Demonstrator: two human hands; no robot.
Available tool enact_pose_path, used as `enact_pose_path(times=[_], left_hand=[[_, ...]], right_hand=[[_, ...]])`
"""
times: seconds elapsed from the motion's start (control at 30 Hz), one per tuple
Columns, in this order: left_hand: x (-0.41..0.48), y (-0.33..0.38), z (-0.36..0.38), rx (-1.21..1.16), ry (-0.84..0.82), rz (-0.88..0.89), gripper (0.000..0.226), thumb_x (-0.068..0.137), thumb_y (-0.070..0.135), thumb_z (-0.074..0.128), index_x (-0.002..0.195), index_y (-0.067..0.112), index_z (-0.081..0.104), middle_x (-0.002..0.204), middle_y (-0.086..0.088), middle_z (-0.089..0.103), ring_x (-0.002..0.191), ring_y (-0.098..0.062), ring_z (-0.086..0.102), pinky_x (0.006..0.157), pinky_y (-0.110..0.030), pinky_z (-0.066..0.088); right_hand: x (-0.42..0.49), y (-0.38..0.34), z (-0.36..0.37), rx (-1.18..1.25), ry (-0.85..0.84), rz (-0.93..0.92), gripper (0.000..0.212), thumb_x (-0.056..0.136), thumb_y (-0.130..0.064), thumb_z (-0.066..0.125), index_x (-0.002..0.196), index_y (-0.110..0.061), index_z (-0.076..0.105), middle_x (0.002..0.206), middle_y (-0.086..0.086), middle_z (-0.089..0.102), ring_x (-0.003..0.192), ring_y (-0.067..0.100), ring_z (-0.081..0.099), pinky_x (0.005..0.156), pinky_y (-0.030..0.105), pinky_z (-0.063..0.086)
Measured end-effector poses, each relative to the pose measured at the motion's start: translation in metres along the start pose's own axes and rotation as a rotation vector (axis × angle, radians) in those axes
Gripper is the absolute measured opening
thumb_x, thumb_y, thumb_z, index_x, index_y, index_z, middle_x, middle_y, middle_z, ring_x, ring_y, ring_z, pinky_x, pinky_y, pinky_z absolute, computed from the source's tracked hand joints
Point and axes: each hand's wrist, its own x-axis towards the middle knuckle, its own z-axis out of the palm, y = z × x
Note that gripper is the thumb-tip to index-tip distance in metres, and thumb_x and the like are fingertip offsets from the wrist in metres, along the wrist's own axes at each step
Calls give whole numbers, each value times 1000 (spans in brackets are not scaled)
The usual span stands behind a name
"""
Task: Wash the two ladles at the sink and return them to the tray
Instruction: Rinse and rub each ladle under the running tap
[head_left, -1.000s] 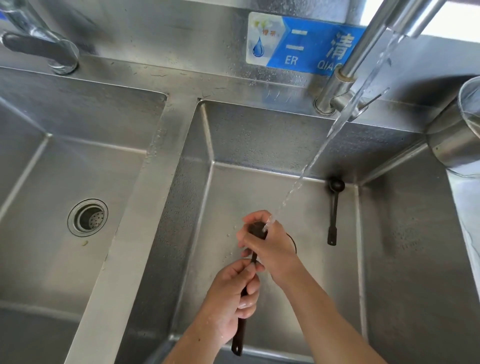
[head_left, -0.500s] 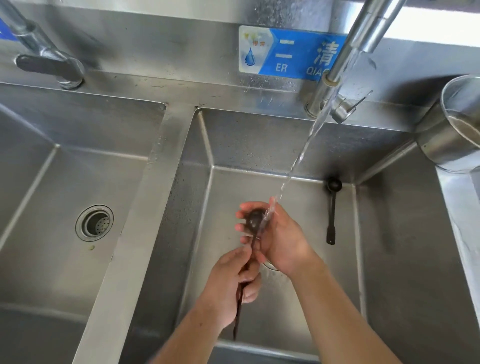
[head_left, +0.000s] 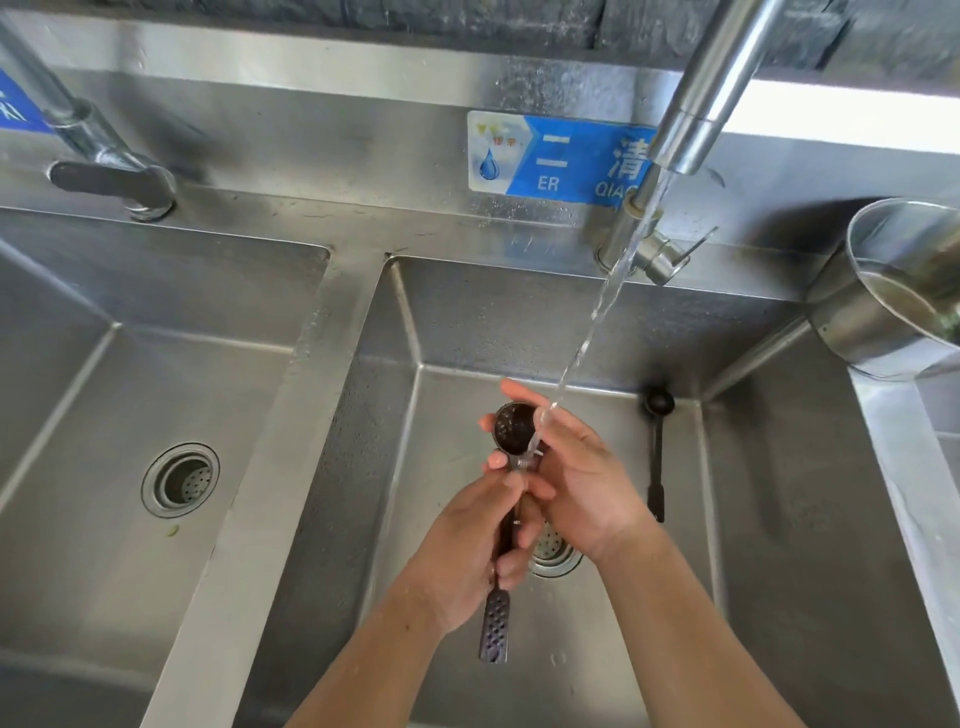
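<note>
A dark ladle (head_left: 514, 428) is held over the middle sink basin (head_left: 753, 519), its bowl facing up under the running water stream (head_left: 597, 317). My left hand (head_left: 467, 540) grips its handle, whose perforated end sticks out below the fist. My right hand (head_left: 576, 467) cups the bowl from the right, fingers wrapped behind it. The second ladle (head_left: 656, 457) lies on the basin floor at the back right, bowl toward the rear wall. No tray is in view.
The tap spout (head_left: 711, 88) reaches over the basin from the top. A second basin with a drain (head_left: 181, 480) lies to the left, with its own tap (head_left: 104, 166). A steel pot (head_left: 893, 291) stands on the right counter. The middle basin's drain (head_left: 553, 551) is partly under my hands.
The ladle bowl has turned face up and rotated in my right hand under the stream. Both hands stay in place; the view has shifted downward slightly.
</note>
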Motion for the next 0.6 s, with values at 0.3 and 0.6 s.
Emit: enact_pose_path(times=[0.3,0.6], left_hand=[[8,8,21,127,145,165,32,103,39,44,86,14,55,58,2,36,43,-10,26,39,-20,24],[-16,-9,18,124,86,158,35,101,40,46,88,8,54,62,-5,49,45,-20,42,46,-29,37]], right_hand=[[3,-18,14,-142,81,-129,32,102,-25,48,127,-24,67,96,24,64,76,37,50,40,20,40],[8,-48,24,-77,139,-213,32,102,-10,45,127,-4,64,97,17,64,79,27,61,80,40,57]])
